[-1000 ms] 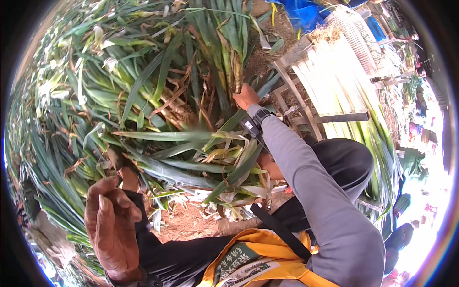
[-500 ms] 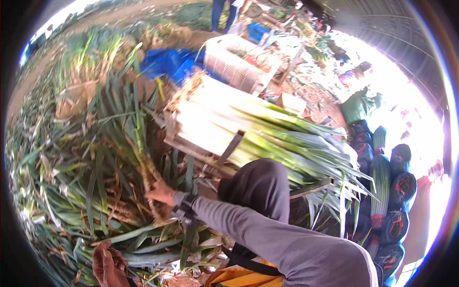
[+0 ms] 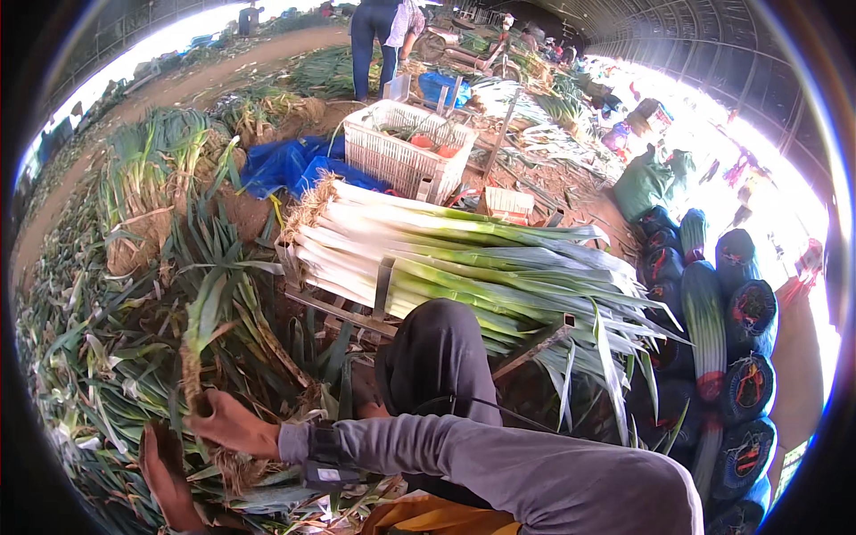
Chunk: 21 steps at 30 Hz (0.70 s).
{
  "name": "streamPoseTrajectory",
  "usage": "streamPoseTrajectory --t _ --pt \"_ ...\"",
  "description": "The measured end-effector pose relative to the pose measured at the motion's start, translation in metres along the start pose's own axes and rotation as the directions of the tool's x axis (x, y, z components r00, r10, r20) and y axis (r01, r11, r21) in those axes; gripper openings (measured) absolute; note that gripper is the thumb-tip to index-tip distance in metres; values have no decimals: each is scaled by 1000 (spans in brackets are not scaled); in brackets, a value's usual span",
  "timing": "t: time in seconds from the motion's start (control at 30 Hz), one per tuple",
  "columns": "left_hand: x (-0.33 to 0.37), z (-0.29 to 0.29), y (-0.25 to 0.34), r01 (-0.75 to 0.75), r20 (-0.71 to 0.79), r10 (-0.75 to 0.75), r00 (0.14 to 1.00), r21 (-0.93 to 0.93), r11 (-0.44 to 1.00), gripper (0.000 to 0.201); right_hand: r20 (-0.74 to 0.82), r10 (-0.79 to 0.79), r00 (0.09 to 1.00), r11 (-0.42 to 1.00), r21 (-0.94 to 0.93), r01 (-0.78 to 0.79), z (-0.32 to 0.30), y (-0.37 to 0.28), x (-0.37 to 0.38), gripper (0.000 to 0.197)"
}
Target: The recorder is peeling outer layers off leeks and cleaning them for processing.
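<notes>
We have a leek at the lower left of the frame, its stalk upright and its leaves toward the top. Our right hand is closed around its lower stalk, with brown, stringy roots hanging just below the fist. Our left hand is just beside it, nearer the lower left edge, its fingers apart from the thumb and with nothing we can see in its grasp. Around both hands we see a heap of untrimmed leeks filling the left side. In the middle of the frame, a stack of clean leeks, white ends to the left, lies on a metal rack beyond our bent knee. Behind it are a blue sheet and a pale plastic crate. We find wrapped bundles stacked at the right, a green bag above them, and another person standing at the top.
</notes>
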<state>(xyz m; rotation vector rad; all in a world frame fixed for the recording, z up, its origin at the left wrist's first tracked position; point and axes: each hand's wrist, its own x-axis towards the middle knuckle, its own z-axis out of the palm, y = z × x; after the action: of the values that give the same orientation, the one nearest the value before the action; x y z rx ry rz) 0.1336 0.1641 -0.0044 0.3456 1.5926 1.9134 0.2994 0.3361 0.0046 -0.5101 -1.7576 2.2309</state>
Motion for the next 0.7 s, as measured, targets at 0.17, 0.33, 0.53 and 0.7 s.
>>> streamPoseTrajectory --t 0.17,0.33,0.53,0.7 --pt "14 -10 11 -164 354 34 935 344 924 43 122 -482 868 832 375 409 53 -12 -56 38" --pt "32 -12 12 192 337 96 937 -724 663 51 308 -238 921 848 -397 352 32 -56 -102 42" --pt "3 -15 62 -308 -238 234 943 -348 886 52 456 -552 698 403 -587 702 23 6 -83 45" --pt "-10 -35 86 -263 -67 259 964 -407 875 47 553 -600 577 112 -656 746 21 43 -75 46"
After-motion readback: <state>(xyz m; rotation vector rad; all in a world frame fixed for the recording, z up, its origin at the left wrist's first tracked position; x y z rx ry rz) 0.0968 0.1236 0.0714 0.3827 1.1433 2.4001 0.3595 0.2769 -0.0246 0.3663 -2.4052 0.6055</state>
